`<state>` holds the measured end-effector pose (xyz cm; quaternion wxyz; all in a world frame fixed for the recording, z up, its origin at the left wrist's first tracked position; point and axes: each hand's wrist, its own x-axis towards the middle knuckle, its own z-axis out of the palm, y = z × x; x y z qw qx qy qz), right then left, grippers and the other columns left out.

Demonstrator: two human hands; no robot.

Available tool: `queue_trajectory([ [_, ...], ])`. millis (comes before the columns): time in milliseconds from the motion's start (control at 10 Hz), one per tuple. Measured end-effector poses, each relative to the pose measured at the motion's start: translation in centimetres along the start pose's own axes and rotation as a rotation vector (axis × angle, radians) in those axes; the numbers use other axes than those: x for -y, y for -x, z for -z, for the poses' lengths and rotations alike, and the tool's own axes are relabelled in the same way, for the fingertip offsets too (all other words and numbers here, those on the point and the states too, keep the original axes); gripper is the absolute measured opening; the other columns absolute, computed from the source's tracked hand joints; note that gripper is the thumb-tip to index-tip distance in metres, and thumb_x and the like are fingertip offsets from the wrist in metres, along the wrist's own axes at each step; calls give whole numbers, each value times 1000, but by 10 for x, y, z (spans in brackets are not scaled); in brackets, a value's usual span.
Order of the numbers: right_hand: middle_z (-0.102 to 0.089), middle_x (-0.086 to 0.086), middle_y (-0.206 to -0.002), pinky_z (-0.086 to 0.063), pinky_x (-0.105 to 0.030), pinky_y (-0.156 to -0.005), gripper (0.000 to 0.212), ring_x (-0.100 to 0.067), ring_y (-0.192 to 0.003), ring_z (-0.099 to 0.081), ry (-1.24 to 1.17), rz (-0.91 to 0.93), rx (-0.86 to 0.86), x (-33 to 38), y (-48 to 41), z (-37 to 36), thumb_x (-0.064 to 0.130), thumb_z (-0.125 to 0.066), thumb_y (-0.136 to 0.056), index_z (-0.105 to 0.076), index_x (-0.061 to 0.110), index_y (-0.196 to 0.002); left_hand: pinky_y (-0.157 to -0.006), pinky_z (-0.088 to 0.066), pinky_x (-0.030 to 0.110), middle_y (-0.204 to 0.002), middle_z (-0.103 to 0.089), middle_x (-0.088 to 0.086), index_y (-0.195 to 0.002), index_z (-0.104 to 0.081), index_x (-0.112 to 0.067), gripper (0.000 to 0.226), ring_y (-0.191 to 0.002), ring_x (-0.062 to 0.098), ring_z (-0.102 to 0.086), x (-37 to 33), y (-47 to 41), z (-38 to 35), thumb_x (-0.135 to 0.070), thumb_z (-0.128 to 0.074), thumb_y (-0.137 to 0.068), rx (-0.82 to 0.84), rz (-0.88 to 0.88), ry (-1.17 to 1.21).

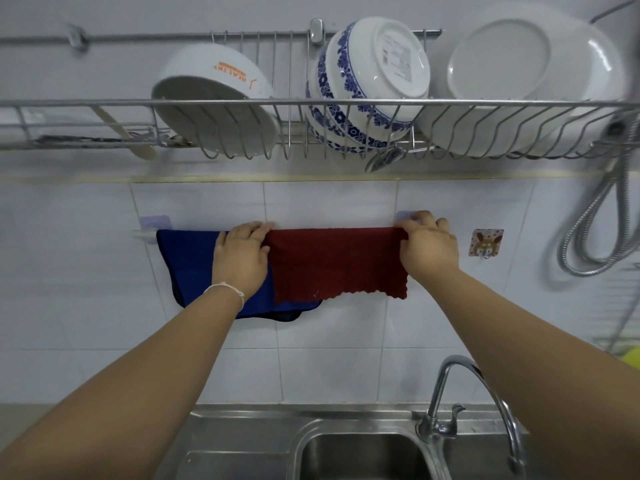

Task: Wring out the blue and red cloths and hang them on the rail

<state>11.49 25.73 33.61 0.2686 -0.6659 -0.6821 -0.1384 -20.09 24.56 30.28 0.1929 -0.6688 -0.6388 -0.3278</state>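
Fingers of both my hands pinch the red cloth's (337,263) top corners, left hand (242,258) at nine o'clock, right hand (427,245) at three, its long edge lying along the rail (143,233), overlapping the blue cloth (187,261) hanging at nine.

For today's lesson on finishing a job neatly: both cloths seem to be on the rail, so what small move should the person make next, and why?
Probably let go with both hands. The red cloth already drapes over the rail beside the blue cloth, slightly overlapping it. The left hand and right hand pinch only its top corners, and it looks spread flat, so nothing seems left to adjust.
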Motion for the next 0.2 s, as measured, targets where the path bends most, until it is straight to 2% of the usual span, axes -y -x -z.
queue_trajectory([
  [100, -33, -4, -154, -39, -46, -98, 54, -35, -129, -35, -72, 4, 94, 1, 15, 14, 16, -51, -87, -47, 29, -139, -120, -20, 48, -153, -41, 2, -150, -37, -19, 57, -142, 22, -36, -15, 22, 12, -26, -51, -95, -9, -71, 0],
  [200, -30, -2, -157, -36, -48, -102, 61, -33, -136, -32, -120, -9, 64, -4, 33, 34, 16, -52, -86, -41, 29, -144, -118, -25, 47, -154, -40, 2, -150, -37, -16, 57, -142, 22, -36, -42, 29, 32, -26, -50, -95, -50, -207, 26],
])
